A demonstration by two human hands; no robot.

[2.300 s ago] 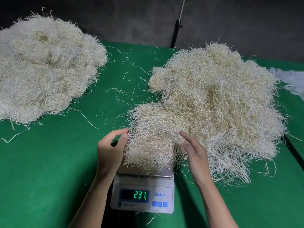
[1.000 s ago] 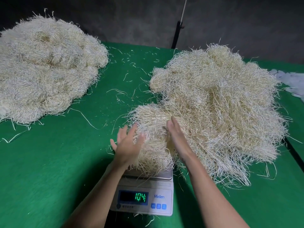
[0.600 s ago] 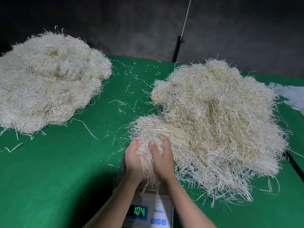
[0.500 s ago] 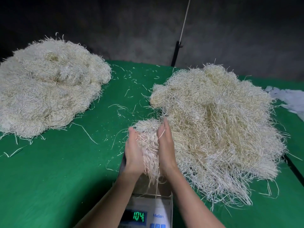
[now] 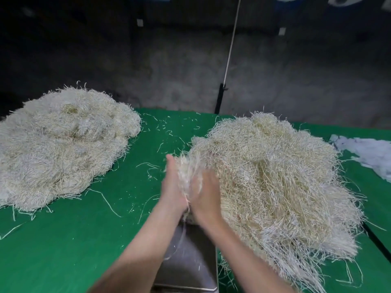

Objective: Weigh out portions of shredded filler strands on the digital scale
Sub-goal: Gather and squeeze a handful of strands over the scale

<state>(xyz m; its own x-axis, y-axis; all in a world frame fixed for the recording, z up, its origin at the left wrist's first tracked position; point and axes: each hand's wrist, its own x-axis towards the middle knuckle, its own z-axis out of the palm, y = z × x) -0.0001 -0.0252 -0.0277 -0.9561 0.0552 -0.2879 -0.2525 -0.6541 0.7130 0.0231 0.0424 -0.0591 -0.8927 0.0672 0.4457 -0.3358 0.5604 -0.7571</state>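
A pale bundle of filler strands (image 5: 188, 172) is lifted above the table, held between my two hands. My left hand (image 5: 172, 187) grips its left side and my right hand (image 5: 208, 193) grips its right side. Below them the steel pan of the digital scale (image 5: 190, 261) lies bare apart from a few stray strands; its display is out of view. The big source heap of strands (image 5: 273, 182) lies just right of my hands.
A second large heap of strands (image 5: 61, 144) lies at the left on the green table (image 5: 63, 240). Loose strands are scattered between the heaps. White sheets (image 5: 368, 153) lie at the far right. A pole (image 5: 221, 98) stands behind the table.
My hands closed round the portion on the scale and lifted it up and away from me. The pan is now bare, and the view has tilted upward.
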